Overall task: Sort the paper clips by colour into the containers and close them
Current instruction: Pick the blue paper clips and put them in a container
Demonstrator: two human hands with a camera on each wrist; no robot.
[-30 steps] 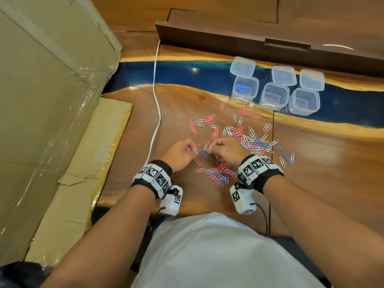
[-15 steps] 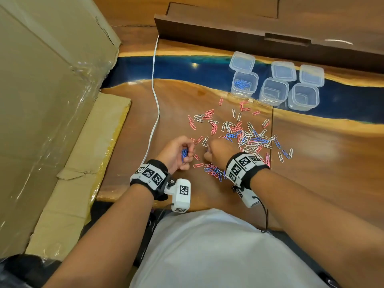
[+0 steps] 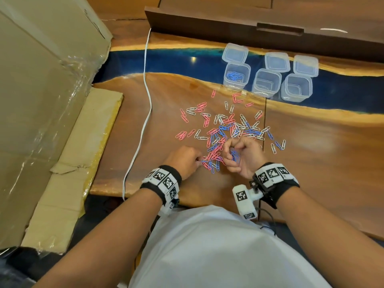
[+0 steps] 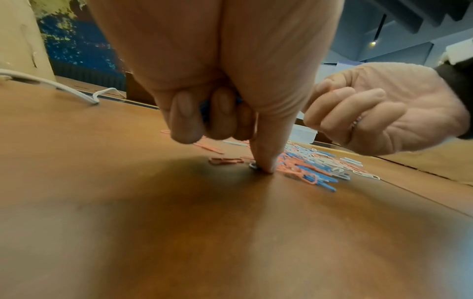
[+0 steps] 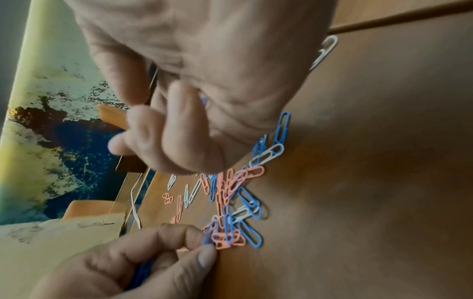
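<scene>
Pink, white and blue paper clips (image 3: 226, 129) lie scattered on the wooden table (image 3: 311, 152). My left hand (image 3: 198, 161) sits at the pile's near edge. It keeps blue clips (image 4: 204, 109) under its curled fingers, while thumb and forefinger pinch another blue clip (image 5: 208, 238) on the table. My right hand (image 3: 229, 151) hovers just right of it, fingers curled round a bunch of blue clips (image 3: 234, 156). Three clear containers stand open at the back: the left one (image 3: 236, 76) holds blue clips, the middle one (image 3: 267, 83) and the right one (image 3: 296, 87) look empty.
Three clear lids (image 3: 277, 62) lie behind the containers. A white cable (image 3: 146, 104) runs along the table's left side. A large cardboard box (image 3: 41, 90) stands at the left. A dark wooden ledge (image 3: 249, 28) borders the back.
My left hand came down from a raised, palm-showing pose onto the pile's near edge. My right hand lifted and turned, showing blue clips in its fingers.
</scene>
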